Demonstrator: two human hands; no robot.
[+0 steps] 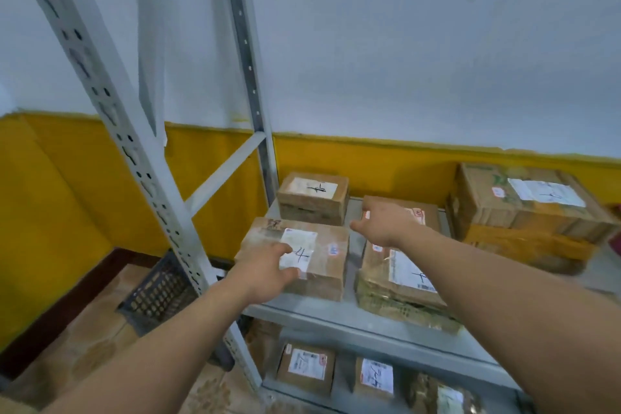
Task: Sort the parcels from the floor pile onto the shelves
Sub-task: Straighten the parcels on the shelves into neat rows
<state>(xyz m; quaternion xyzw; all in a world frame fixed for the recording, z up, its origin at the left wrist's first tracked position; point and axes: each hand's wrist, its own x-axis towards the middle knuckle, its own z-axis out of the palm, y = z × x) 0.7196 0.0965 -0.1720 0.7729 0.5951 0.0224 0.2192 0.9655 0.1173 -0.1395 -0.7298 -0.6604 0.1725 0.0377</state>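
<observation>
Head cam only, so here's what's on the rack.

The upper shelf (336, 316) has five cartons on it. The front-left box (331, 265) sits at the near left corner and the small box (312, 200) is right behind it, against the back. In the middle there's a taped parcel (400, 286) at the front, all crinkly under clear tape, with a back parcel (428, 217) behind it. The big carton (524, 212) is off to the right. It looks stacked on something yellowish, but it's too blurry to be sure.

The lower shelf (344, 375) holds the lower-shelf parcels (305, 366), three that I can see, lined up side by side. A black crate (158, 292) is on the tiled floor, just left of the rack post.

Writing: every parcel has a white label. The ones on top carry a hand-drawn black mark, sort of a cross with an extra stroke. The printed text is too small to read. A few have small red stickers, and the big carton has green print I can't make out.

Hands: they're apart, one per box. The left hand (265, 274) rests on the near left corner of the front-left box, with forefinger and thumb lying flat across its label. The right hand (386, 225) is spread palm down over the back parcel. I can't tell if it's touching or just above.
</observation>
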